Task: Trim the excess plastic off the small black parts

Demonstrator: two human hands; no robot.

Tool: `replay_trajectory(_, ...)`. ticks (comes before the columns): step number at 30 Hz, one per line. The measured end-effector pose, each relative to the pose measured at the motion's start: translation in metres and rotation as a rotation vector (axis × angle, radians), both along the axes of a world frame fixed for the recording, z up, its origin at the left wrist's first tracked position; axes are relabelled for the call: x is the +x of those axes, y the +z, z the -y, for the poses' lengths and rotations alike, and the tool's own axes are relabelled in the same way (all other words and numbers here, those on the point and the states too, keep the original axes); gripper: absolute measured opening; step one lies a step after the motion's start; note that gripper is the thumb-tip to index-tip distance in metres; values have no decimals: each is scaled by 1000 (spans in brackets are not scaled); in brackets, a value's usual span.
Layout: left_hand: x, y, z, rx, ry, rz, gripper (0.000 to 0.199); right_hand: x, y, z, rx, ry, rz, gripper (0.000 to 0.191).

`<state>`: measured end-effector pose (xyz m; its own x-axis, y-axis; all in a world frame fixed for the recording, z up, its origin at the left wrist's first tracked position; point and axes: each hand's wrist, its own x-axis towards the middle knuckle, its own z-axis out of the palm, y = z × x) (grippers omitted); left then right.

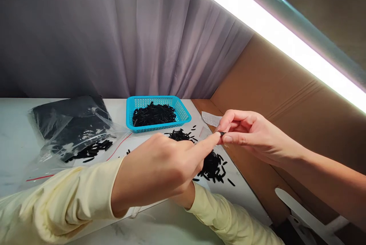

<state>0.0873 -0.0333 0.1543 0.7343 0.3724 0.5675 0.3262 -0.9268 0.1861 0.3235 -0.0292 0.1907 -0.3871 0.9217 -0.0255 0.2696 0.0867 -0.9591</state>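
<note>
The left hand [162,165] pointed at a black piece [222,133] in a co-worker's hand [248,132]; its grip and the mostly hidden right hand's [185,196] were indeterminable. Work appeared partway: the basket [154,127] held pieces; loose heaps [211,167] lay on the worktop [11,123].

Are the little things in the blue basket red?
No, the blue basket holds a heap of small black pieces.

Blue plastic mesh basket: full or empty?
Partly full: slender black pieces lie heaped inside the blue plastic basket; bare blue shows at its right.
</note>
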Motion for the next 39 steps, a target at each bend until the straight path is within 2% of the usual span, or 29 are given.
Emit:
replay_trajectory(3, -12, -2, -1, -77, 31, 31, 43, 2, -15, 5, -22, -20, 64, 13)
replay_trajectory(5, -28, -9, -3, -165, 75, 47, 40, -13, -42, 8, 35, -102, 47, 17)
replay_trajectory(7, -47, -21, -4, -284, 173, 0, 38, -42, -80, 12, 153, -214, -141, 27)
replay_trajectory(10, -68, -45, -2, -531, 216, -152, 37, -94, -132, 17, 105, -110, -211, 31)
replay_trajectory(11, -73, -53, 0, -602, 217, -175, 38, -107, -143, 18, 47, -55, -253, 28)
replay_trajectory(13, -77, -66, 5, -667, 239, -161, 38, -122, -154, 18, 11, -25, -292, 24)
replay_trajectory(16, -77, -77, 10, -654, 255, -92, 38, -124, -152, 17, 27, 4, -280, 21)
replay_trajectory(20, -81, -83, 10, -573, 256, 6, 37, -124, -141, 11, 81, 58, -218, 21)
replay_trajectory(22, -85, -86, 8, -579, 282, 38, 38, -128, -138, 7, 60, 88, -215, 22)
replay_trajectory(26, -89, -85, 6, -733, 320, 71, 39, -136, -135, 2, -59, 109, -308, 24)
replay_trajectory(32, -87, -77, 5, -1094, 339, 217, 41, -140, -135, 2, -214, 105, -447, 24)
replay_trajectory(36, -86, -73, 5, -1271, 347, 254, 43, -141, -135, 5, -227, 78, -470, 24)
replay_trajectory(39, -87, -73, 6, -1278, 331, 264, 42, -142, -135, 7, -176, 80, -467, 20)
